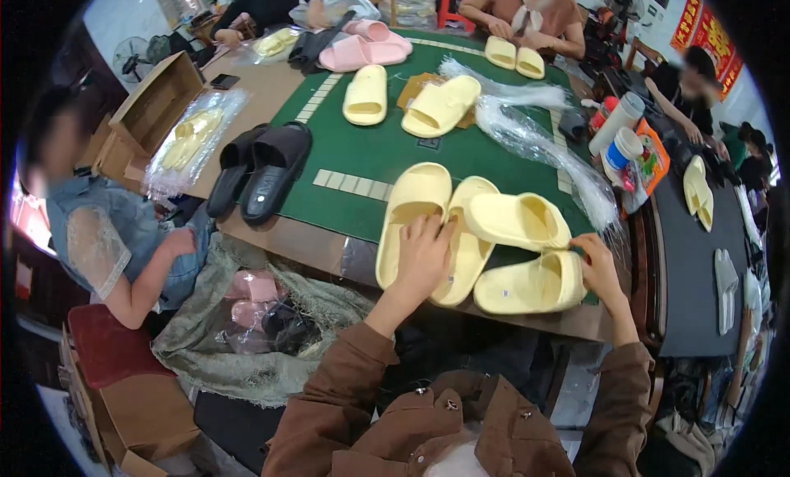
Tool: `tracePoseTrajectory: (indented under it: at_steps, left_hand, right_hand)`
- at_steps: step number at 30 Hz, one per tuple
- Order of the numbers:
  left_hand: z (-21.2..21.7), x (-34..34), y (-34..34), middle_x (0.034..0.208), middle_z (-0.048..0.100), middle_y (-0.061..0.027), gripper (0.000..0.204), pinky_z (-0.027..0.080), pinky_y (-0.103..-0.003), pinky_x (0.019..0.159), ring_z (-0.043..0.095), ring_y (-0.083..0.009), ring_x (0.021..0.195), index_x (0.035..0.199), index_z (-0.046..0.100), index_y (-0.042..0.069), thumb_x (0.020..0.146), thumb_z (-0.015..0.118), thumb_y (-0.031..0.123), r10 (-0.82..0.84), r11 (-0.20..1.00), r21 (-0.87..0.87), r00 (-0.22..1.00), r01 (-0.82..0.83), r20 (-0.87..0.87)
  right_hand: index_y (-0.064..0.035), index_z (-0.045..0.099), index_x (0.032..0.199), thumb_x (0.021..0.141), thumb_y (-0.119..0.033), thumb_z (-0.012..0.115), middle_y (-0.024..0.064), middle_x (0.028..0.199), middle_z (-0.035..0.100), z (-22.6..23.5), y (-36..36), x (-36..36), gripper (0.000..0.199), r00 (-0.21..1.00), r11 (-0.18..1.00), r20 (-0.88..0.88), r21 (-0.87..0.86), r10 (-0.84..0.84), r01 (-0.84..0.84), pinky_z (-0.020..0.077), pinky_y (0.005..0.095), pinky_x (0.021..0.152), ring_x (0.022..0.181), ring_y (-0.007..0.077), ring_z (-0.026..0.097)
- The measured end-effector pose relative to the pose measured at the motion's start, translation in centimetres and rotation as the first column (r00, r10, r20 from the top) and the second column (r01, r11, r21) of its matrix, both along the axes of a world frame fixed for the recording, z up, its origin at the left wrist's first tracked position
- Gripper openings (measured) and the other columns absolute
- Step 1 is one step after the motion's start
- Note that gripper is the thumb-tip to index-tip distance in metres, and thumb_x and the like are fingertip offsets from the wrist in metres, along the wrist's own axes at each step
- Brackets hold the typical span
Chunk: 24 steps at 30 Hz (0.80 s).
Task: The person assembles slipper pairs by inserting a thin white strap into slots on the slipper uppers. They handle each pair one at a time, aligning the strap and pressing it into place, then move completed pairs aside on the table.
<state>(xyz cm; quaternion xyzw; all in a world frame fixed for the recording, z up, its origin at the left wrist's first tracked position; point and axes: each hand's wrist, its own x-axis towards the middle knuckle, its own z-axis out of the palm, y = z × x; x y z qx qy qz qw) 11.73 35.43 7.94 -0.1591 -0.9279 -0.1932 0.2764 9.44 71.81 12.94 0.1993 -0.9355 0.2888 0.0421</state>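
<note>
Left hand lies over the outer left slipper, fingers bent and a little apart, tips by its inner edge; can't tell if they grip or just rest. Right hand has its fingers bent at the right end of two sideways slippers, the upper one and the lower one; thumb contact is unclear, so can't confirm a pinch.

All four are pale yellow, at the near edge of the table, partly over the green mat. Upper sideways slipper overlaps the inner lengthwise slipper.

Risks, my judgement: lifting the inner lengthwise slipper would likely tip or drag the one overlapping it. Pulling toward the body could send the lower sideways slipper off the edge, since it sits so close to it. Same colour and similar shape, so a left/right or size mix-up between the two pairs is plausible; marks on the footbeds are too small to check. Pushing forward could snag the loose clear plastic bags beyond. Pressing hard on a strap might crease it if the foam is soft.
</note>
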Motion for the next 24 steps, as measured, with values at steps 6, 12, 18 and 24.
tracePoseTrajectory:
  at_steps: [6, 12, 18, 24]
  left_hand:
    - [-0.5, -0.1, -0.1, 0.120, 0.054, -0.0145, 0.048, 0.037, -0.047, 0.089, 0.048, -0.0318, 0.111, 0.125, 0.059, 0.006, 0.077, 0.061, 0.011, 0.014, 0.999, -0.046, 0.999, -0.013, 0.029]
    - [-0.3, 0.1, -0.1, 0.123, 0.054, -0.0149, 0.047, 0.036, -0.045, 0.092, 0.047, -0.0304, 0.111, 0.126, 0.058, 0.006, 0.078, 0.061, 0.010, 0.014, 0.998, -0.069, 0.999, -0.011, 0.037]
    - [-0.3, -0.1, -0.1, 0.125, 0.053, -0.0143, 0.049, 0.035, -0.045, 0.093, 0.047, -0.0304, 0.112, 0.125, 0.059, 0.007, 0.077, 0.065, 0.012, 0.004, 0.998, -0.055, 1.000, -0.004, -0.004]
    - [-0.7, 0.2, -0.4, 0.121, 0.055, -0.0135, 0.048, 0.036, -0.046, 0.091, 0.048, -0.0315, 0.111, 0.121, 0.060, 0.006, 0.073, 0.065, 0.010, 0.008, 1.000, -0.004, 1.000, -0.008, 0.014]
  right_hand:
    - [-0.0060, 0.063, 0.109, 0.084, 0.000, 0.052, 0.0119, 0.113, 0.060, 2.4, -1.7, -0.5, 0.028, 0.953, 0.980, -0.290, 0.146, -0.091, 0.138, 0.0509, 0.0421, 0.079, 0.097, 0.0339, 0.062]
    - [-0.0114, 0.060, 0.118, 0.087, -0.017, 0.061, 0.0098, 0.115, 0.059, 6.5, -9.3, -0.2, 0.032, 0.967, 0.968, -0.255, 0.235, -0.026, 0.088, 0.0537, 0.0428, 0.070, 0.084, 0.0342, 0.065]
    - [-0.0040, 0.052, 0.126, 0.086, -0.016, 0.058, 0.0118, 0.122, 0.056, 2.6, -8.6, -3.0, 0.041, 0.965, 0.905, -0.248, 0.385, -0.087, 0.180, 0.0549, 0.0463, 0.070, 0.082, 0.0365, 0.066]
    - [-0.0036, 0.054, 0.125, 0.082, -0.002, 0.051, 0.0124, 0.123, 0.059, 3.8, -8.4, -1.5, 0.044, 0.941, 0.897, -0.305, 0.442, 0.144, 0.006, 0.0551, 0.0403, 0.065, 0.077, 0.0306, 0.068]
